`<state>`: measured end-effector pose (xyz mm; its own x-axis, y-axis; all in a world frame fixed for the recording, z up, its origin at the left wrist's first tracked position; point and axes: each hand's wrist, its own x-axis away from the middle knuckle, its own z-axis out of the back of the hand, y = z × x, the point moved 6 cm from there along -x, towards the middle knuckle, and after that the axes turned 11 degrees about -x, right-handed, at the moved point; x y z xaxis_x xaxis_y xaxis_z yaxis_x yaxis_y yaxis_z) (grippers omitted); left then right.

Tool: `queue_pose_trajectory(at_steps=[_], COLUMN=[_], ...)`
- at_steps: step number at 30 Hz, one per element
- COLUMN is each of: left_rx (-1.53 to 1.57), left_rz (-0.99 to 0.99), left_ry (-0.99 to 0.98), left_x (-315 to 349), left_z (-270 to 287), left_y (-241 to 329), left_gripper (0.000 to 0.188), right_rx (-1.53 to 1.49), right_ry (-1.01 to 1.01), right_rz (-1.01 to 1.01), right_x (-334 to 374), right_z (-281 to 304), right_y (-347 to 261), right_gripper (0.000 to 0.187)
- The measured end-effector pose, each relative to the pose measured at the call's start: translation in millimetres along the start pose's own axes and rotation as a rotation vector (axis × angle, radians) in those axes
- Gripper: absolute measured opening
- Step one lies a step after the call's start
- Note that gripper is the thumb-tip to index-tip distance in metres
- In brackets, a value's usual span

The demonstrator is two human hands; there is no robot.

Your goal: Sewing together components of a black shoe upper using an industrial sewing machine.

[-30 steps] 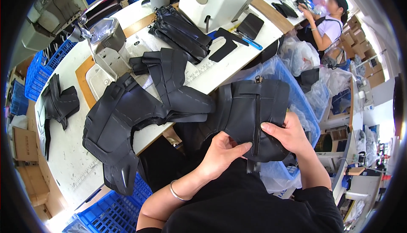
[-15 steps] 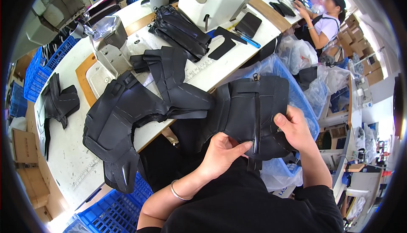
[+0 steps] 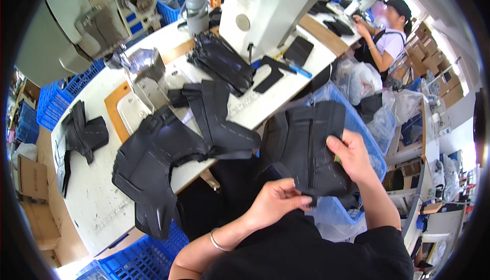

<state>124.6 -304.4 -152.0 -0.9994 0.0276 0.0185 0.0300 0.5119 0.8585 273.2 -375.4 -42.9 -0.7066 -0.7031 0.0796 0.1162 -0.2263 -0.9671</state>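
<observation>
A black boot upper [image 3: 301, 137] with a zipper [image 3: 311, 152] down its middle hangs between my hands, over my lap. With thumb and fingers, my left hand [image 3: 280, 201] pinches the lower end of the zipper tape at the upper's bottom edge. My right hand [image 3: 352, 157] grips the right edge, thumb on top and fingers behind. More stitched black boot uppers [image 3: 155, 150] lie joined in a pile on the sewing table [image 3: 97, 203] to the left. Another black piece [image 3: 84, 132] lies farther left.
The sewing machine [image 3: 260, 20] stands at the back, beside a bundle of black zippers [image 3: 222, 63] and a blue-handled cutter [image 3: 300, 70]. A blue bin [image 3: 365, 132] with plastic bags is at right; a blue crate [image 3: 143, 254] sits lower left. A person [image 3: 388, 40] works at the far right.
My left hand has slid down to the zipper's bottom end, and the upper has tilted a little. My view has shifted, so the table appears lower and farther right. My right hand keeps its grip.
</observation>
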Motion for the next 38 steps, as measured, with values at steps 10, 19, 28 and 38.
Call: queue_pose_trajectory(at_steps=[10,19,28,38], left_rx=[-0.209,-0.618,-0.617,0.16], left_rz=[-0.07,-0.358,-0.323,0.007], left_ry=[0.225,0.341,0.296,-0.012], left_x=[-1.9,0.8,-6.9,-5.1], left_z=[0.5,-0.6,-4.2,-23.6], left_y=[32.9,44.7,47.0,33.5], left_gripper=[0.007,0.016,0.018,0.06], right_rx=[0.883,0.694,0.476,0.815], right_ry=[-0.106,-0.405,-0.378,-0.507], right_rz=[0.578,0.44,0.135,0.736], right_x=[41.1,33.9,25.4,63.0], right_z=[-31.7,-40.1,-23.0,-48.7], right_y=[-69.8,-45.2,-40.0,-76.5], right_gripper=[0.031,0.013,0.01,0.017])
